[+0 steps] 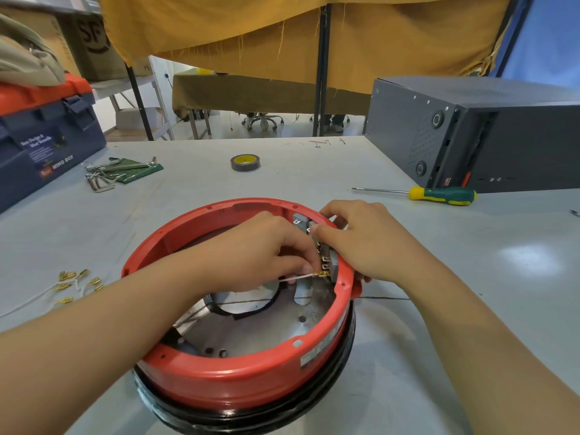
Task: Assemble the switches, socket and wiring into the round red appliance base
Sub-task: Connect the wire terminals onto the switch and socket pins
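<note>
Red round base in the middle of the grey tabletop. Left hand inside it, pinching a thin white wire with a gold tip by the grey switches. Right hand curled over the rim, gripping those switches. More gold-tipped wires lying well off to the left.

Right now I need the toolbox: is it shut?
Shut, it seems. The toolbox has its orange lid down and a dark latch folded over the front edge; its left part is out of view.
</note>
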`<state>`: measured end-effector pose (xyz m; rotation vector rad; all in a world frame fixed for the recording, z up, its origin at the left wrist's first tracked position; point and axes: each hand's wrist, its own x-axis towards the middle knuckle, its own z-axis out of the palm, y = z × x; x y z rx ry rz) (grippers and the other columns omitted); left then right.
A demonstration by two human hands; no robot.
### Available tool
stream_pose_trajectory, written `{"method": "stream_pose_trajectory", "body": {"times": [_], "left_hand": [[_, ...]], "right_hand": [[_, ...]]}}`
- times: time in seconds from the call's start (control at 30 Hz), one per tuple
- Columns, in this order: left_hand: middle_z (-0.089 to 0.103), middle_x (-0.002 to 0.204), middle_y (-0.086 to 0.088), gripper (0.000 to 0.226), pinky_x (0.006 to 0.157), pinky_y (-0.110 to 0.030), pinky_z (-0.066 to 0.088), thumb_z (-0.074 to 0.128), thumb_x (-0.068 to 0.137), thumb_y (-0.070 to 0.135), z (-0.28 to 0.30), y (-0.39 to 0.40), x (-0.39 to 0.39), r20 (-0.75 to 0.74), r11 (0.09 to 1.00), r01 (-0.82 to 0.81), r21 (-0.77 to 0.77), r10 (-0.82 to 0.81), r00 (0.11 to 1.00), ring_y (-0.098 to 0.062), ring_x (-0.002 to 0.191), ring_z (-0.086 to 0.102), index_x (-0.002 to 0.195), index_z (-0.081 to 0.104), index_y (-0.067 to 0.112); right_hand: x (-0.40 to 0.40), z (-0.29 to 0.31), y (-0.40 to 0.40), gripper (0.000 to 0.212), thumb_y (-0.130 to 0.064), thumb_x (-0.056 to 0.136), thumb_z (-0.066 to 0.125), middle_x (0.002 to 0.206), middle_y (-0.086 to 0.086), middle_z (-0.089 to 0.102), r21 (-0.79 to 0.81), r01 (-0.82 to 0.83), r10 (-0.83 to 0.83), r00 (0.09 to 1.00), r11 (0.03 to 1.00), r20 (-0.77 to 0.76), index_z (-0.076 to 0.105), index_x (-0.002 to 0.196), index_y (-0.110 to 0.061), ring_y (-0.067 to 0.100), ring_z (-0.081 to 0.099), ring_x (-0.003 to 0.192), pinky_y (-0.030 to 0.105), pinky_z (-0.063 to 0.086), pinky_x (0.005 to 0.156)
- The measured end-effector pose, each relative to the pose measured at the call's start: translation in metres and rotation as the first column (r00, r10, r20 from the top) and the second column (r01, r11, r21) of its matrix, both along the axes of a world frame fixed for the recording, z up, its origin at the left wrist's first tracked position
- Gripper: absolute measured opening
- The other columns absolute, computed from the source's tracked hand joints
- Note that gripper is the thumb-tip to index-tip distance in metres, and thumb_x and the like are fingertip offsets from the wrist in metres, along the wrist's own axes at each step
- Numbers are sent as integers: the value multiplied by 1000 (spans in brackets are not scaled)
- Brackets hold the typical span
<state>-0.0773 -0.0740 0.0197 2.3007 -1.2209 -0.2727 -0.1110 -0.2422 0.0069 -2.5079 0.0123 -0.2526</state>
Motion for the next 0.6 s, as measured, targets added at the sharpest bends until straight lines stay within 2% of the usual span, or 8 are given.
{"method": "stream_pose_trajectory", "body": {"times": [0.13, 0.27, 0.33, 0.6], "left_hand": [[69, 78, 8, 12, 60, -6, 40, 64, 87, 13, 0, -1, 1, 15, 1000, 1, 9, -1, 1000, 1, 69, 59, 89, 74, 20], [71, 81, 7, 11, 64, -11, 43, 65, 87, 15, 0, -1, 2, 31, 1000, 9, 26, -9, 999, -1, 73, 60, 90, 74, 22], [71, 84, 4, 11, 67, -16, 45, 65, 87, 16, 0, -1, 2, 52, 999, 14, 31, -16, 999, -4, 75, 61, 90, 74, 21], [68, 83, 1, 8, 69, -16, 41, 63, 88, 13, -6, -1, 4, 154, 996, 84, 21, -86, 984, -8, 78, 56, 88, 71, 11]], "right_hand": [[0, 0, 0, 23, -40, 88, 54, 93, 4, 66, 7, 0, 0, 1000, 1000, 2, 65, 102, -26, 19, 60, 71, 26, 42, 48], [0, 0, 0, 23, -38, 89, 54, 93, 5, 66, 14, -11, 11, 1000, 1000, -2, 65, 102, -24, 16, 57, 61, 25, 40, 47], [0, 0, 0, 23, -38, 89, 54, 93, 5, 66, 12, -13, 13, 1000, 1000, -1, 65, 102, -23, 17, 57, 62, 25, 40, 47], [-1, 0, 0, 20, -38, 89, 53, 88, 4, 66, 3, -9, 9, 1000, 1000, 0, 64, 97, -24, 16, 59, 64, 29, 46, 51]]}}
